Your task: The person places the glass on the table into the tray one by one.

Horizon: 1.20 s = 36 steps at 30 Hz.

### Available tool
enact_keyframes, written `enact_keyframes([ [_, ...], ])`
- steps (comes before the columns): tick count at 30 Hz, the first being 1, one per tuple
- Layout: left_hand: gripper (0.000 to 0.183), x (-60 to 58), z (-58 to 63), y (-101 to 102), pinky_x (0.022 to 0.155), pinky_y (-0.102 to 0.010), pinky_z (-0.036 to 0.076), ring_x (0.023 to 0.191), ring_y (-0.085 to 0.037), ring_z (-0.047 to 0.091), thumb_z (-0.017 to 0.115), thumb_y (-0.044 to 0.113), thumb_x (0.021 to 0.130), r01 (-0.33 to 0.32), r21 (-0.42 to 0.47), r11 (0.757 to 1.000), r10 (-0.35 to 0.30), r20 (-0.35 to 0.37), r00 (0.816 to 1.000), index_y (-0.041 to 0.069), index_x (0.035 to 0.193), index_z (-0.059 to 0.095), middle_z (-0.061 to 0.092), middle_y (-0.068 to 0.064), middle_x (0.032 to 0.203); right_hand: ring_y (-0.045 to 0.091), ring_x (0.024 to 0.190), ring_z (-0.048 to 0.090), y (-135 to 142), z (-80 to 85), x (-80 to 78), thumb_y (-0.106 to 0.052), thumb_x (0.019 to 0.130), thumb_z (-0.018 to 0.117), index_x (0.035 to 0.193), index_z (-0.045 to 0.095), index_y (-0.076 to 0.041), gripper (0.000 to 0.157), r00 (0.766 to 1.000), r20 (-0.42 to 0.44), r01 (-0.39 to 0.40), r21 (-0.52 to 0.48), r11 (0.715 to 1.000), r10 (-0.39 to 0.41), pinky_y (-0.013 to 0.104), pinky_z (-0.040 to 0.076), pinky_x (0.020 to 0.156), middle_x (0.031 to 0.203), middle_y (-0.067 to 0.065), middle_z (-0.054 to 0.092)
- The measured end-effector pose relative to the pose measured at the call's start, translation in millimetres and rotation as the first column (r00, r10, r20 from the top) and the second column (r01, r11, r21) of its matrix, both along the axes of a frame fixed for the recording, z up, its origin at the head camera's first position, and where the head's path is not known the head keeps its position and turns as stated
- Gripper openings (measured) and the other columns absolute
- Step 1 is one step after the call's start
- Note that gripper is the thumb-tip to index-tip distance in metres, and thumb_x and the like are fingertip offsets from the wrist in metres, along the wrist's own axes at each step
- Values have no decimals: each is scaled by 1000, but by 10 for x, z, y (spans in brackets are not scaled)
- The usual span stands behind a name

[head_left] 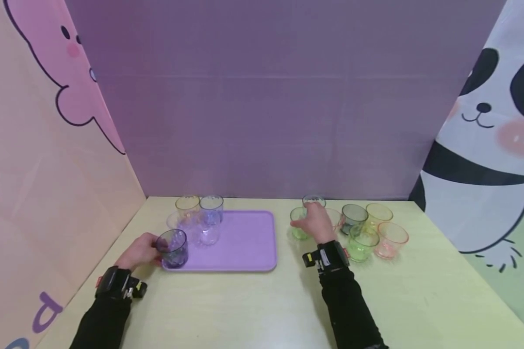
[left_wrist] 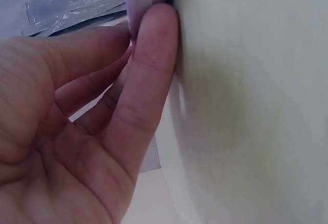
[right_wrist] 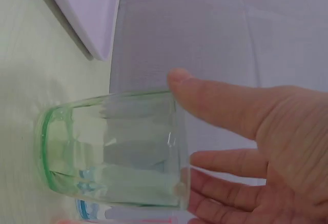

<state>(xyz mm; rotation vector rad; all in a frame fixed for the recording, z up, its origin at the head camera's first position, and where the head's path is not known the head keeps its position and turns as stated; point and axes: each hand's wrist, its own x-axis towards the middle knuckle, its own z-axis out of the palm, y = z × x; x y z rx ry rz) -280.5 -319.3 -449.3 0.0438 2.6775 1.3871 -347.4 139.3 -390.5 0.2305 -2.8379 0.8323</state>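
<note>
A dark smoky glass [head_left: 173,250] stands at the left front corner of the purple tray [head_left: 249,242]. My left hand [head_left: 139,251] holds it from the left side. In the left wrist view, one finger [left_wrist: 148,65] lies low between the tray's edge and the table. On the right, a green glass [right_wrist: 113,152] stands upright on the table. My right hand [head_left: 316,223] is at its rim, with the thumb [right_wrist: 215,101] on one side and the fingers [right_wrist: 230,183] stretched out on the other.
A yellow glass [head_left: 188,206], a blue glass [head_left: 211,208] and pale purple glasses stand on the tray. Right of my right hand are another dark glass [head_left: 353,218], a second green glass [head_left: 362,245], a yellow glass [head_left: 379,213] and a pink glass [head_left: 390,240]. The purple backdrop [head_left: 266,121] rises behind the table.
</note>
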Motion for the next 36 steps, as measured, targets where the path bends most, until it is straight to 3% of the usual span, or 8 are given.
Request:
enact_keyframes([
  [5,31,-8,-14,-5,64,-36,62,73,-21,68,55,-16,76,1,3,1000,-1,-9,1000,-20,107,60,69,-21,93,45,121,54,-64,-39,-9,-28,75,83,128,55,11,73,999,-34,-22,12,1000,23,53,45,105,128,30,59],
  [13,31,-19,-28,-18,65,-37,62,74,-21,68,55,-15,78,-7,-5,1000,7,2,1000,-19,108,60,68,-23,95,44,125,51,-162,-75,5,-29,72,85,136,47,10,84,999,28,-28,29,999,27,52,44,108,134,29,55],
  [21,30,-29,-35,-21,65,-36,62,73,-21,68,55,-16,77,4,7,1000,-4,0,1000,-19,106,60,69,-21,92,32,89,64,-190,-164,-17,-32,68,88,117,53,6,72,996,91,9,53,999,-14,43,58,80,105,21,65],
  [30,31,-57,-50,3,64,-36,62,73,-21,68,55,-17,76,10,17,1000,-10,1,1000,-20,107,60,69,-21,92,38,105,63,-148,-223,-76,-27,68,87,131,43,3,83,996,88,-14,-120,993,25,46,56,89,121,26,62],
  [36,29,-48,-22,-25,64,-36,62,73,-21,68,55,-15,78,24,-3,1000,-24,-7,1000,-19,106,61,69,-22,92,31,108,60,-177,-226,-132,-31,67,87,133,43,-10,82,989,108,-66,-327,943,106,42,57,86,122,16,60],
])
